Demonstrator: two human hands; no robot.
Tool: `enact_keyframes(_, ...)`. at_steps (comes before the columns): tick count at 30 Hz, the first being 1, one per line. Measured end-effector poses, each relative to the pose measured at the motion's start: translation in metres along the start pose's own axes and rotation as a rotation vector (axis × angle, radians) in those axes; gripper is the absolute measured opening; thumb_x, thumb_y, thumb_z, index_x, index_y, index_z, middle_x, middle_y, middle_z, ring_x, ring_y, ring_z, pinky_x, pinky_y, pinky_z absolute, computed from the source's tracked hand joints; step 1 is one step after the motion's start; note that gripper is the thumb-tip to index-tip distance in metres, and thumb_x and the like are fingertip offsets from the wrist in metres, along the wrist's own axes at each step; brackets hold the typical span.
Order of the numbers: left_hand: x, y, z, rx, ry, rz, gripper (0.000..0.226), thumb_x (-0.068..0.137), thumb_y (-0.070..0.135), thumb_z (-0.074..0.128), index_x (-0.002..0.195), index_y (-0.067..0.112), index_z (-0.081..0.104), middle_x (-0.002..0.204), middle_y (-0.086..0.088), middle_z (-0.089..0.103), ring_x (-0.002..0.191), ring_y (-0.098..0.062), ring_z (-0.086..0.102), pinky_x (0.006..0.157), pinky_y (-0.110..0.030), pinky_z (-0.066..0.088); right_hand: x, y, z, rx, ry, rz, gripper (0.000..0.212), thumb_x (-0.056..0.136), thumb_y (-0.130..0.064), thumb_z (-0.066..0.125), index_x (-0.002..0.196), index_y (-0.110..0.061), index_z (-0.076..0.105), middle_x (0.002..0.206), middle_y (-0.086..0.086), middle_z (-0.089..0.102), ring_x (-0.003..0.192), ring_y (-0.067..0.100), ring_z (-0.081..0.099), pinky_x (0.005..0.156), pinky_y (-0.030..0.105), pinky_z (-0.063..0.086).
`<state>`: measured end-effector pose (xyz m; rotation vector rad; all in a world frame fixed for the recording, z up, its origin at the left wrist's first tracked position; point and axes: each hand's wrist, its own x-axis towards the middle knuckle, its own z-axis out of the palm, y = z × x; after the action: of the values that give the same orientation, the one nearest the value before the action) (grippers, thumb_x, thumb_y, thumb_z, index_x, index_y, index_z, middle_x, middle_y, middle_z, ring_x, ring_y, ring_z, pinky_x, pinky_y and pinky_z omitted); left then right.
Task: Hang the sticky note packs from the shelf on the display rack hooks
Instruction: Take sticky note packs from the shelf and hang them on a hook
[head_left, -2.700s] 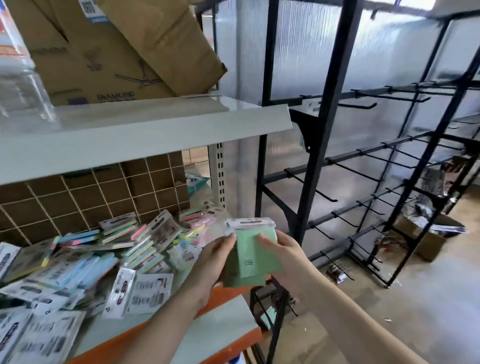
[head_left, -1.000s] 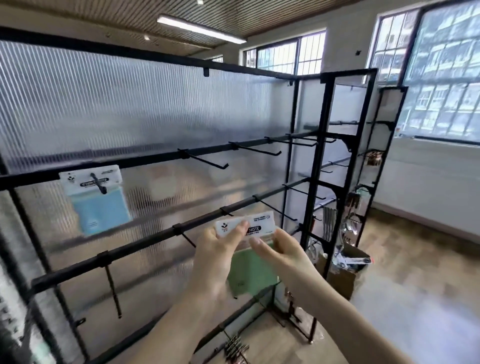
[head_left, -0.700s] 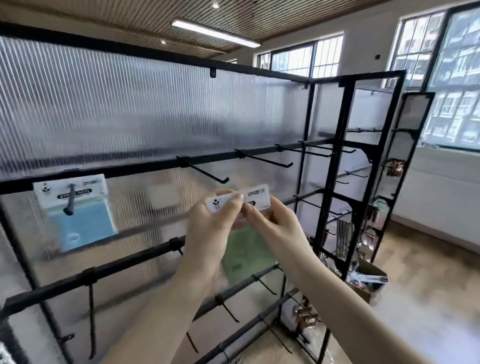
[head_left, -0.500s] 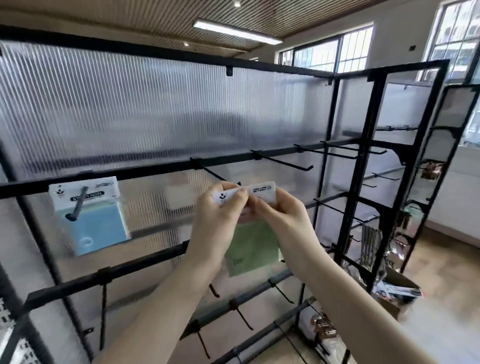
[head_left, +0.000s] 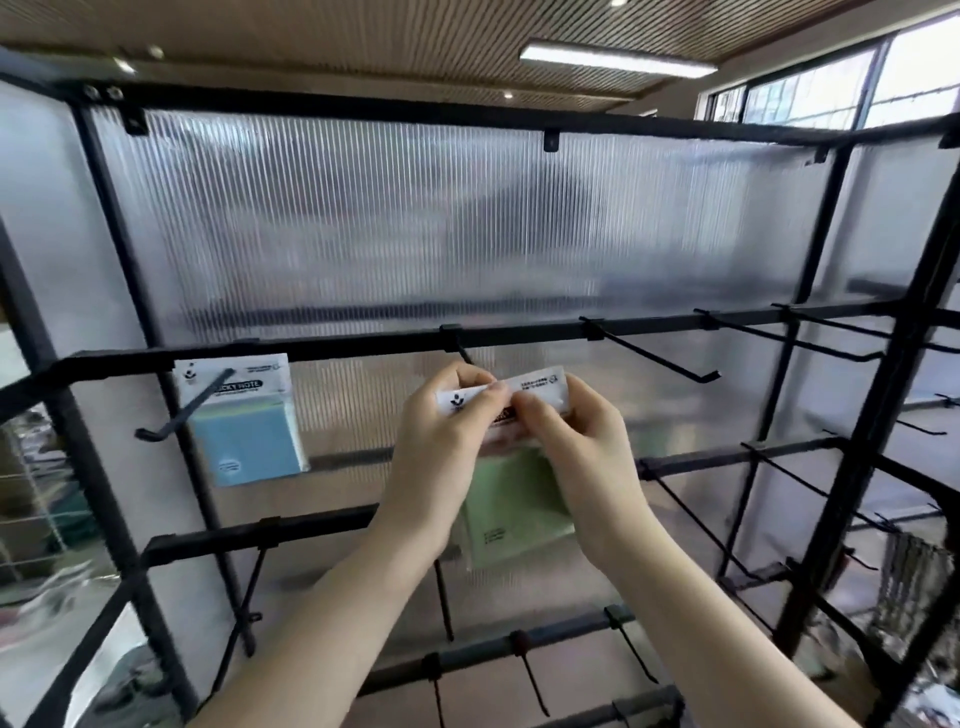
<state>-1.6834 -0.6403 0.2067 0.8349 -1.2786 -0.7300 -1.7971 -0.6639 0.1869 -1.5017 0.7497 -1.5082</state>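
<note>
Rack (head_left: 311, 347), black metal, ribbed translucent backing panel (head_left: 415, 223), horizontal bars carrying forward-pointing hooks.

Item 1, left: blue sticky note pack (head_left: 244, 421), hung on the top bar's leftmost hook (head_left: 182, 415), which passes through its white header card. Header reads "STICKY NOTE", first letters covered by the hook; smaller print illegible. Long axis vertical, header uppermost, face toward the camera.

Item 2, centre: green sticky note pack (head_left: 514, 504), held up just below the top bar at the base of the second hook (head_left: 460, 347). White header card tilted, right end higher; small logo at its left end, print at the right too small to read. A dark label band under the fingertips possibly reads "STICKY NOTE"; blurred. Green pad hangs below, long axis vertical.

Left hand (head_left: 441, 441): raised, forearm rising from below, thumb and fingers pinching the header's left part.

Right hand (head_left: 576, 447): raised alongside, fingertips pinching the header's middle and right part, nearly touching the left hand's.

Right: empty hooks (head_left: 654, 353) along the bars.
</note>
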Motion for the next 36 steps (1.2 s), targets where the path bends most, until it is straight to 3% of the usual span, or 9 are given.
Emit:
enact_keyframes(3,0.001,-0.002,0.0,0.013,-0.007,-0.004,0.016,0.081,0.023,0.062,0.067,0.017,0.058,0.065,0.0,0.06,0.061,-0.013,0.059,0.054,-0.019,0.046,0.006,0.003,-0.002,0.053,-0.045,0.008,0.015,0.081,-0.03,0.06,0.076,-0.016,0.062,0.068,-0.001,0.063,0.063,0.011,0.058,0.055,0.02,0.046)
enact_keyframes(10,0.0,-0.008,-0.006,0.096,-0.003,0.025,0.014,0.081,0.031,0.059,0.07,0.023,0.06,0.072,0.003,0.062,0.072,-0.016,0.061,0.066,-0.026,0.046,0.013,0.011,-0.008,0.104,-0.151,-0.035,0.015,0.083,-0.029,0.057,0.078,-0.016,0.062,0.071,0.0,0.063,0.065,0.013,0.056,0.058,0.023,0.045)
enact_keyframes(16,-0.004,-0.01,-0.01,0.181,0.0,0.091,0.011,0.081,0.03,0.059,0.071,0.026,0.061,0.072,0.012,0.059,0.074,-0.006,0.057,0.068,-0.012,0.041,0.015,0.022,-0.008,0.128,-0.155,-0.091,0.017,0.085,-0.027,0.055,0.07,-0.019,0.057,0.066,-0.001,0.058,0.061,0.011,0.05,0.053,0.019,0.04)
enact_keyframes(22,-0.001,-0.022,-0.015,0.211,0.06,0.055,0.012,0.079,0.035,0.061,0.078,0.023,0.064,0.072,0.008,0.063,0.07,-0.003,0.059,0.061,-0.01,0.043,0.021,0.036,-0.006,0.095,-0.162,-0.102,0.016,0.086,-0.03,0.055,0.071,-0.025,0.057,0.064,-0.007,0.057,0.058,0.006,0.049,0.053,0.014,0.04)
enact_keyframes(25,0.005,-0.033,-0.02,0.304,0.136,0.1,0.021,0.079,0.046,0.062,0.082,0.026,0.063,0.077,0.008,0.065,0.074,-0.004,0.06,0.065,-0.011,0.044,0.027,0.043,-0.006,0.107,-0.149,-0.108,0.006,0.089,-0.026,0.062,0.087,-0.029,0.058,0.076,-0.009,0.063,0.066,0.003,0.057,0.06,0.015,0.046)
enact_keyframes(29,0.017,-0.055,-0.026,0.45,0.248,0.147,0.034,0.084,0.055,0.06,0.101,0.025,0.057,0.093,0.008,0.064,0.09,-0.003,0.061,0.077,-0.012,0.044,0.037,0.05,-0.007,0.07,-0.137,-0.082,0.032,0.084,-0.033,0.065,0.113,-0.035,0.05,0.11,-0.005,0.06,0.094,0.008,0.062,0.081,0.027,0.052)
enact_keyframes(31,0.023,-0.067,-0.028,0.479,0.3,0.129,0.034,0.08,0.054,0.053,0.102,0.029,0.053,0.096,0.011,0.062,0.092,0.002,0.058,0.078,-0.008,0.042,0.043,0.053,-0.006,0.051,-0.144,-0.065,0.043,0.077,-0.041,0.065,0.117,-0.036,0.047,0.115,-0.008,0.056,0.101,0.006,0.06,0.087,0.028,0.052)
enact_keyframes(33,0.03,-0.078,-0.03,0.504,0.33,0.096,0.04,0.077,0.056,0.051,0.105,0.027,0.051,0.1,0.013,0.058,0.097,0.002,0.055,0.082,-0.011,0.042,0.05,0.059,-0.005,0.027,-0.142,-0.044,0.045,0.082,-0.034,0.066,0.121,-0.034,0.044,0.115,-0.013,0.054,0.104,0.0,0.059,0.09,0.029,0.051)
enact_keyframes(36,0.039,-0.092,-0.031,0.512,0.361,0.063,0.044,0.076,0.058,0.05,0.106,0.025,0.05,0.101,0.015,0.056,0.1,0.002,0.054,0.083,-0.011,0.041,0.066,0.068,-0.002,-0.019,-0.118,-0.004,0.046,0.084,-0.033,0.066,0.122,-0.029,0.042,0.117,-0.013,0.052,0.109,0.007,0.057,0.086,0.025,0.052)
